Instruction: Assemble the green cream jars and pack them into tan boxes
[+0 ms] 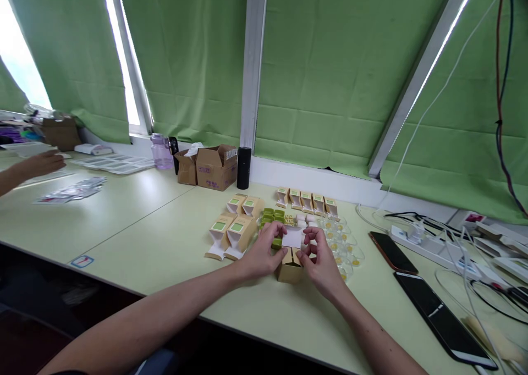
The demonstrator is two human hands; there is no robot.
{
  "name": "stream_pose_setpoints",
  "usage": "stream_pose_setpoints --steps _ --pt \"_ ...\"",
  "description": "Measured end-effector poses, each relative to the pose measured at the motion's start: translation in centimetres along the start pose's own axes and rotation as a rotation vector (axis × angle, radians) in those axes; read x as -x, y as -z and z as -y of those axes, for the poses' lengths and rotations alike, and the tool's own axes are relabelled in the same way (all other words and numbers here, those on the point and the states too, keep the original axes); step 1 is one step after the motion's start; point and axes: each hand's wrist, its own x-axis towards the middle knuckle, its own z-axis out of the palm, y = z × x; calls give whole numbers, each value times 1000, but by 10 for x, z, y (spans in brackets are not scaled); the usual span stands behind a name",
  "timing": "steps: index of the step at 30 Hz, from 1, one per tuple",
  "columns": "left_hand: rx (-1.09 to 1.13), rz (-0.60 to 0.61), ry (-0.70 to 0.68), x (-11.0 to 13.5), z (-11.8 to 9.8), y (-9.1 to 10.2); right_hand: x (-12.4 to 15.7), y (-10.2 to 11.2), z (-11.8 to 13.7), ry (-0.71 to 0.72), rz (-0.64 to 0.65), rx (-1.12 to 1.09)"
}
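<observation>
Between my two hands stands a small brown cardboard box (290, 274), its white-lined lid flap (292, 237) raised. My left hand (263, 252) pinches its left side near the flap. On the opposite side, the fingers of my right hand (320, 262) are curled against the box's edge. Just behind are green containers (273, 215), tiny yellowish pieces (289, 220) and whitish pieces (306, 220). Clear plastic pieces with yellow centres (341, 237) spread out right of my right hand. Left of my left hand, open cardboard boxes (239, 229) lie with their flaps out.
More boxes (306, 200) line up near the wall. A black cylinder (243, 167), a carton (216, 167) and a purple bottle (160, 152) stand behind. Two phones (441, 314) and a cabled power strip (433, 251) lie right. Another person's hand (43, 163) is far left, near flat packets (76, 189).
</observation>
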Motion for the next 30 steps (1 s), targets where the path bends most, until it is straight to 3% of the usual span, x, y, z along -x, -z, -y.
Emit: stream_pose_setpoints --steps 12,18,25,30 --pt "-52 -94 -85 3 -6 0 1 -1 -1 45 -29 70" --pt "-202 -58 -181 2 -13 3 1 -1 -2 92 -40 104" --pt "-245 -55 -242 2 -17 5 4 8 7 343 -116 230" --pt "-238 -52 -265 1 -18 7 9 13 9 515 -91 316"
